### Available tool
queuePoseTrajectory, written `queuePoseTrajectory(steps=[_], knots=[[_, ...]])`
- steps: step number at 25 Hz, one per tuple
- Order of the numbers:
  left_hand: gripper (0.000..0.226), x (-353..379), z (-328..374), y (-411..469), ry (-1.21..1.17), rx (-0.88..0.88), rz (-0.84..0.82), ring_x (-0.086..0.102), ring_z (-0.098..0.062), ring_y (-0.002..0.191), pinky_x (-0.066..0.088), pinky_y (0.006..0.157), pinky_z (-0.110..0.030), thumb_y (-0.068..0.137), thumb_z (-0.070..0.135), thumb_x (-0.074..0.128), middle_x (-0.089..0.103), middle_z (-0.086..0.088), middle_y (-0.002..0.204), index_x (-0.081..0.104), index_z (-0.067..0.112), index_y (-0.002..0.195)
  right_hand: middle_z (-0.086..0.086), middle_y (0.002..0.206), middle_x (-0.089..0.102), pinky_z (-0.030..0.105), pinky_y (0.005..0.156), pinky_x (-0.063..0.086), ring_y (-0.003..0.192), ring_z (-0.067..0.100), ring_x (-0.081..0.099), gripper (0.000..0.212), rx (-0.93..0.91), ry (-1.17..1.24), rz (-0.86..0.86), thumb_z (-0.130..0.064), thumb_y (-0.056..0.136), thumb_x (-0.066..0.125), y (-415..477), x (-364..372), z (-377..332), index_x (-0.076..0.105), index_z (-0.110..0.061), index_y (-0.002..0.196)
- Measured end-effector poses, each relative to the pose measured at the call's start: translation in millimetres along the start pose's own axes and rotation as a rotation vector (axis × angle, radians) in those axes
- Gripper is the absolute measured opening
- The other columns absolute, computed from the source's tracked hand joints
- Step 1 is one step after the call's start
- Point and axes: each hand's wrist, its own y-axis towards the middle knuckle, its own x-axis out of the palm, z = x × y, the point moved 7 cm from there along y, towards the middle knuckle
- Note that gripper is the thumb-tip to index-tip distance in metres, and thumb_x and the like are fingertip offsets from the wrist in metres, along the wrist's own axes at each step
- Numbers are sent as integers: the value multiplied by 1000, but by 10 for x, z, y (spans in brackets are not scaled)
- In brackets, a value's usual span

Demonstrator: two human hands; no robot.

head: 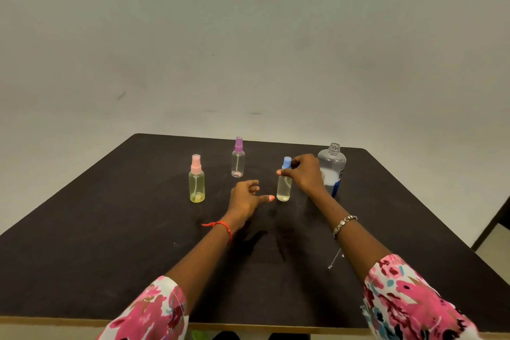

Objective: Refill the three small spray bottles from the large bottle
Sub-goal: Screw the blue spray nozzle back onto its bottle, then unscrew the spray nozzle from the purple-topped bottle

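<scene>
Pinching the blue-capped spray bottle (284,185) by its top near the dark tabletop's (110,243) far right corner, the right hand (303,174) appears set to unscrew it for refilling from the uncapped large bottle (332,168) just behind, while the left hand (245,196) hovers open beside it.

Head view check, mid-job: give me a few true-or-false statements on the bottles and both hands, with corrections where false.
1. The right hand grips the top of the blue-capped spray bottle. True.
2. The large bottle has its cap on. False: its threaded neck is open.
3. The purple-capped spray bottle looks nearly empty. True.
4. The left hand holds the pink-capped spray bottle. False: it is open and holds nothing, near the blue-capped one.
5. All three small bottles lie on their sides. False: they stand upright on the dark table.
</scene>
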Motion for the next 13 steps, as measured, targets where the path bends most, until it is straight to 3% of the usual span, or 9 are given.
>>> queuePoseTrajectory(steps=[5, 9, 11, 13], knots=[[68, 116, -57, 28, 570, 96, -184, 45, -26, 127, 34, 110, -39, 72, 27, 76, 50, -14, 134, 48, 4, 129, 15, 69, 57, 16, 50, 34, 59, 16, 49, 30, 16, 3, -1, -17, 70, 78, 20, 43, 85, 64, 9, 75], [57, 189, -99, -38, 827, 109, -319, 32, -30, 135, 20, 114, -53, 83, 35, 62, 41, -14, 141, 49, 3, 128, 7, 59, 48, 17, 49, 31, 52, 10, 41, 37, 7, -42, -49, -23, 71, 77, 25, 89, 63, 48, -7, 56], [59, 203, -111, -58, 915, 136, -340, 24, -30, 139, 17, 114, -53, 86, 39, 57, 34, -13, 146, 43, 6, 134, 10, 75, 54, 20, 61, 40, 71, 17, 51, 33, -7, -48, 0, -31, 73, 75, 22, 58, 28, 55, -6, 70], [62, 193, -126, -51, 970, 180, -344, 23, -29, 140, 18, 114, -52, 87, 42, 54, 31, -11, 148, 39, 8, 137, 13, 107, 53, 29, 82, 41, 105, 24, 47, 42, -42, -57, 133, -36, 78, 69, 40, -10, -101, 58, -3, 100]])
